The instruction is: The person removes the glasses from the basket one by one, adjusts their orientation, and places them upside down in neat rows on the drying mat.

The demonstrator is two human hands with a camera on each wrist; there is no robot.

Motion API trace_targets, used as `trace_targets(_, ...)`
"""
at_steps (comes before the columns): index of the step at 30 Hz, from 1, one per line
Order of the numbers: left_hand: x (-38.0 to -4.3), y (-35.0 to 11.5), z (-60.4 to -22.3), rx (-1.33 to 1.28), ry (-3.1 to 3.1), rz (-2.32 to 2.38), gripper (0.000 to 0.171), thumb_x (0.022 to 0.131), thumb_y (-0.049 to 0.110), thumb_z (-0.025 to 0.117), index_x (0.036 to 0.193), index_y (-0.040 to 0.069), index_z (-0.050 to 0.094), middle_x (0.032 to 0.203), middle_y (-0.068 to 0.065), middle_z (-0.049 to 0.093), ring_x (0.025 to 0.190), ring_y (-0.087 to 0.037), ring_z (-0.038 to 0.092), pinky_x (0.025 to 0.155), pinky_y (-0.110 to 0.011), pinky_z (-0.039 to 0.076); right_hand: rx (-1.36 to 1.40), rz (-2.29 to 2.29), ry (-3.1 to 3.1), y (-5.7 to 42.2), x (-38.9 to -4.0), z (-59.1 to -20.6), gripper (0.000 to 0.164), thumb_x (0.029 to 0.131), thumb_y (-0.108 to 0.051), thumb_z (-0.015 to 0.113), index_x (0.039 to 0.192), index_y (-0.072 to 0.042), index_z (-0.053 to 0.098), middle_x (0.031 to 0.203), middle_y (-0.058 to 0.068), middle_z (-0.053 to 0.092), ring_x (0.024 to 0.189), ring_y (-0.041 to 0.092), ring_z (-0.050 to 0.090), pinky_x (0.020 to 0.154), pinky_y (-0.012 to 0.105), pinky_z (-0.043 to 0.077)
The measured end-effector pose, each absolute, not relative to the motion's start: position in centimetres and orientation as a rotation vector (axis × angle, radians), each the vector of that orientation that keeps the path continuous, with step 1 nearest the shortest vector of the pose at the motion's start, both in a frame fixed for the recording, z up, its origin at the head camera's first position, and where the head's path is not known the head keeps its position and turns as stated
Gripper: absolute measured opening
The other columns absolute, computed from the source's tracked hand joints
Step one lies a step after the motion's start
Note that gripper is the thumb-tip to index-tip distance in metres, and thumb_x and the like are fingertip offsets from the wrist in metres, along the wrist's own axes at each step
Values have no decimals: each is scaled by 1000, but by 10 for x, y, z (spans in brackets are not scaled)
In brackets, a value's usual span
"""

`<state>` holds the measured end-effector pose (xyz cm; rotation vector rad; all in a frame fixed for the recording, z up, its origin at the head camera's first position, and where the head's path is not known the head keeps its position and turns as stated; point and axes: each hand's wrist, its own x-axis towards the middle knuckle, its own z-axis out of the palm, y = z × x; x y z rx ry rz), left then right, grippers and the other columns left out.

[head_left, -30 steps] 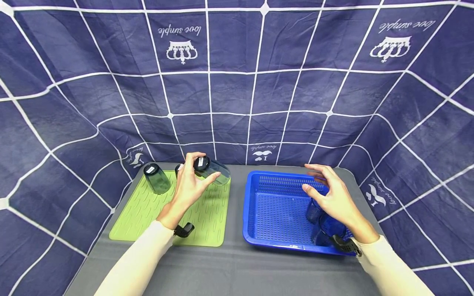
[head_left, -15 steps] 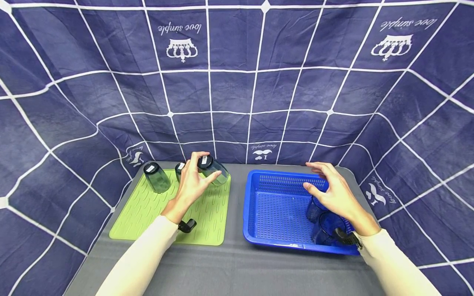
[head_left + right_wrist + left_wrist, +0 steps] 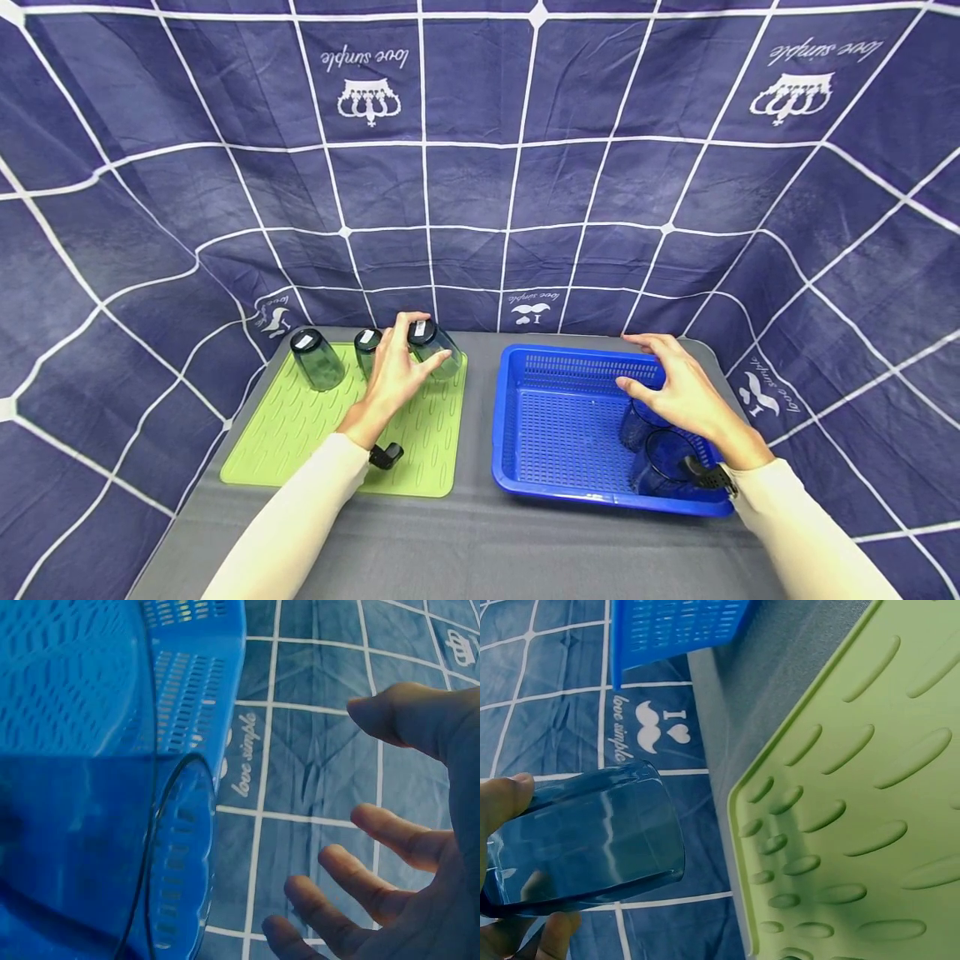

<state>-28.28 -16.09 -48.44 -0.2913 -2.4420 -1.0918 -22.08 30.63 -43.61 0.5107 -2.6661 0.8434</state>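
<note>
My left hand grips a tinted drinking glass, bottom up, near the far right corner of the green mat. In the left wrist view the glass shows its rim pointing away from the fingers, apart from the mat. Two more glasses stand upside down on the mat: one at the left, another partly hidden by my left hand. Over the right side of the blue basket my right hand hovers, fingers spread and holding nothing. Beneath it, two glasses stand in the basket.
A grey tabletop carries the mat and basket, with a strip of it between them. Behind and at both sides hangs a dark blue checked cloth. Each wrist wears a black strap with a camera.
My left hand has moved slightly right with its glass, which now stands more upright and lower. More of the middle glass shows. My right hand has barely moved.
</note>
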Motion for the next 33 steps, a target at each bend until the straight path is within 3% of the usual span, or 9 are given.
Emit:
trace_targets(8, -288, -158, -494, -274, -2476, -1080, 76, 90, 25, 104, 152, 18, 62, 99, -22, 74, 106, -43, 65, 89, -57, 54, 544, 833, -2736, 315, -220, -440, 69, 96, -25, 96, 156, -5, 68, 153, 23, 69, 144, 51, 65, 117, 72, 50)
trace_targets(12, -289, -158, -499, -268, -2482, -1083, 75, 89, 25, 104, 151, 18, 63, 124, -27, 82, 118, -49, 71, 99, -62, 57, 545, 828, -2774, 319, -221, -443, 70, 96, -27, 96, 156, -4, 67, 155, 24, 68, 146, 51, 64, 119, 73, 49)
trace_targets(14, -290, -158, -501, -259, -2488, -1085, 75, 89, 25, 104, 151, 19, 63, 142, -26, 80, 126, -51, 72, 104, -65, 58, 544, 827, -2795, 321, -221, -444, 71, 96, -28, 96, 156, -4, 68, 155, 24, 68, 147, 51, 63, 119, 73, 49)
trace_targets(16, -290, -158, -504, -247, -2501, -1086, 74, 89, 25, 104, 151, 20, 63, 150, -27, 77, 130, -52, 71, 108, -67, 58, 541, 825, -2817, 323, -221, -446, 70, 96, -30, 96, 156, -6, 68, 155, 24, 68, 147, 51, 63, 119, 73, 49)
trace_targets(33, -298, -161, -523, -251, -2518, -1059, 75, 88, 24, 104, 150, 18, 62, 151, -23, 78, 125, -53, 71, 108, -66, 56, 562, 788, -2931, 330, -222, -453, 70, 95, -36, 98, 153, -7, 72, 150, 27, 71, 140, 52, 69, 117, 73, 55)
